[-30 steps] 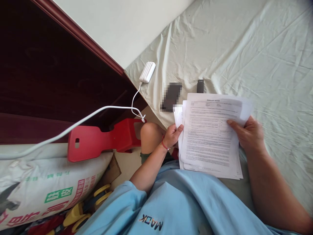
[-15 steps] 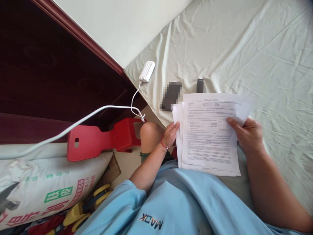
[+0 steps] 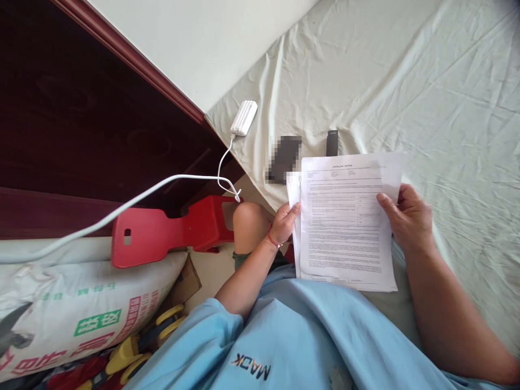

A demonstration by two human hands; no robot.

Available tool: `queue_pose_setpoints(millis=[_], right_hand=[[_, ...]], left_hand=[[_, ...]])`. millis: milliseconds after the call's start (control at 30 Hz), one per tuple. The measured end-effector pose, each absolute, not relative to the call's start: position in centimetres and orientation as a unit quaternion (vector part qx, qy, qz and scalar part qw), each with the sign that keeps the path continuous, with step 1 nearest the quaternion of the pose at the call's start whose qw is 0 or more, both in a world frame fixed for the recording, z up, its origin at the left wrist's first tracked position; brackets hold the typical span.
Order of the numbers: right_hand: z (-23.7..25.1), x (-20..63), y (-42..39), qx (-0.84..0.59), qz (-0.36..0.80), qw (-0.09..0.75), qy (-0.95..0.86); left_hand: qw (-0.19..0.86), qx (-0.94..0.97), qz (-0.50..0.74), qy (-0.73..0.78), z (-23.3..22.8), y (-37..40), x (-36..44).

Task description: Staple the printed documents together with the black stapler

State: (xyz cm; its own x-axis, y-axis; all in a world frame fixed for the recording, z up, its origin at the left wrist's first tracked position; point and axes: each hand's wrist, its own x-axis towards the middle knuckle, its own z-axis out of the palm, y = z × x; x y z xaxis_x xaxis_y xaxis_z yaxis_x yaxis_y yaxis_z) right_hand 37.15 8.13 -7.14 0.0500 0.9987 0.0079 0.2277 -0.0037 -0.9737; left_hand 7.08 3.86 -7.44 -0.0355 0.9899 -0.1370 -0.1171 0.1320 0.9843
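Squared stack of printed sheets (image 3: 345, 216), over lap.

The person wears a loose light-blue shirt (image 3: 309, 336) with short sleeves, so both forearms are bare. Dark lettering with an orange stroke sits on the shirt's front (it reads upside down from here, something like "MADK"). Just above that lettering, a thin red cord bracelet (image 3: 273, 241) circles the wrist of the left hand (image 3: 284, 221). The right hand (image 3: 408, 216) carries no ring or band. Beyond the bracelet one bare knee (image 3: 248, 225) shows, with a dark green hem at its near edge.
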Motion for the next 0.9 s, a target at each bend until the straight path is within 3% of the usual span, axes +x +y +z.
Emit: queue_pose_setpoints(millis=[133,900], right_hand=[[-6.57,36.92,8.32,-0.621,0.359,0.448,-0.533],[-6.47,36.7,7.73,-0.56,0.339,0.424,-0.626]], left_hand=[[0.559,0.39,0.519,0.516,-7.32,3.82,7.14],[0.555,0.376,0.533,0.516,-7.65,3.63,7.17]])
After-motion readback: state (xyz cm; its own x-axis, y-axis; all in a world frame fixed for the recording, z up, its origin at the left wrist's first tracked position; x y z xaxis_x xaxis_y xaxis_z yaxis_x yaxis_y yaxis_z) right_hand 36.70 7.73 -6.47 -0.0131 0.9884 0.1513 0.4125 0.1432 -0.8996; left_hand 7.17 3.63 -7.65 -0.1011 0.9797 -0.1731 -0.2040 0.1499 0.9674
